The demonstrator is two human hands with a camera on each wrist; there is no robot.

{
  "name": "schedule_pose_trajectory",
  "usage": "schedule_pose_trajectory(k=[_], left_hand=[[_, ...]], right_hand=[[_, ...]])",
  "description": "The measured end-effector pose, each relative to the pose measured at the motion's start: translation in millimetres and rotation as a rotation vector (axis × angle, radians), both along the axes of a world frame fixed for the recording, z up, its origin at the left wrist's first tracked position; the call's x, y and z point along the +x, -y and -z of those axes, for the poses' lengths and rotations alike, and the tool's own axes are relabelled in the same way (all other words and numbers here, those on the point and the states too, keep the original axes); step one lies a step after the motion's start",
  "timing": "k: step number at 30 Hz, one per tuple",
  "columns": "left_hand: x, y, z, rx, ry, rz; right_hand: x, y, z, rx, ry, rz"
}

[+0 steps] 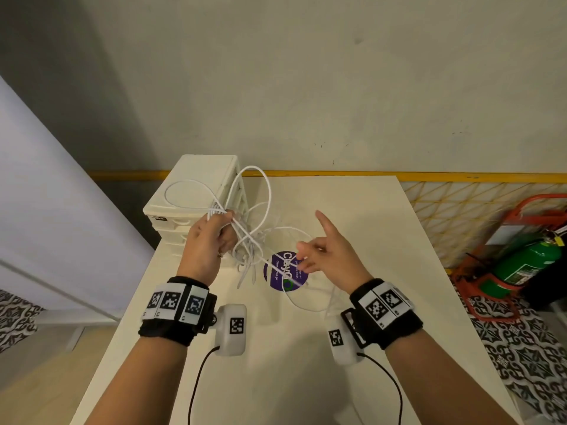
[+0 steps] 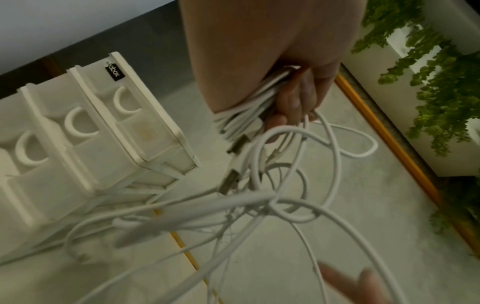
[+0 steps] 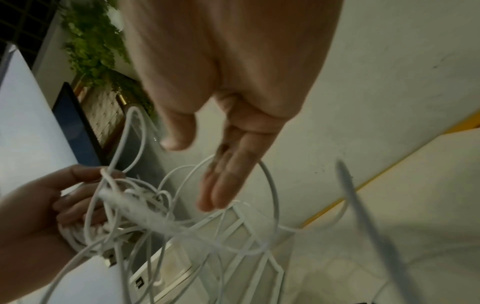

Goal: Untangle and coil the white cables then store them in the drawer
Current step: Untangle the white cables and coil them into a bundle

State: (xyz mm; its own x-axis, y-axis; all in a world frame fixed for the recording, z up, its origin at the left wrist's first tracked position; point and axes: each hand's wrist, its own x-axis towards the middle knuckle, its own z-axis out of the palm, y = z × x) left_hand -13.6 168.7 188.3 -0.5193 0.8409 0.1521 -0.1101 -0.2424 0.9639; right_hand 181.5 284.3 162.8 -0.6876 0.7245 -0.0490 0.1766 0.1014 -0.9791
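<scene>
Above the cream table (image 1: 352,210), the left hand (image 1: 206,240) is gripping a tangled bundle of thin white cables (image 1: 245,237) beside the closed cream plastic drawer unit (image 1: 190,194), while the right hand (image 1: 329,256), fingers loosely open, is hovering just right of strands trailing toward it.

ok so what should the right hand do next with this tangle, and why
Probably pinch one loose strand and draw it out of the knot. The left hand grips the bunched white cables, which hang looped and crossed beside the closed drawer unit, while the right hand is open with straight fingers, holding nothing.
</scene>
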Motion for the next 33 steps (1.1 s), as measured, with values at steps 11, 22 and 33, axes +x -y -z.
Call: schedule_pose_trajectory(k=[11, 22, 33], left_hand=[[-24, 8, 2, 0.004, 0.223, -0.045], [-28, 12, 13, -0.070, 0.176, -0.119], [-5, 0, 4, -0.060, 0.367, -0.074]], right_hand=[[26, -25, 8, -0.199, -0.163, 0.234], [26, -21, -4, -0.366, -0.443, 0.262], [10, -16, 1, -0.673, -0.387, -0.410]])
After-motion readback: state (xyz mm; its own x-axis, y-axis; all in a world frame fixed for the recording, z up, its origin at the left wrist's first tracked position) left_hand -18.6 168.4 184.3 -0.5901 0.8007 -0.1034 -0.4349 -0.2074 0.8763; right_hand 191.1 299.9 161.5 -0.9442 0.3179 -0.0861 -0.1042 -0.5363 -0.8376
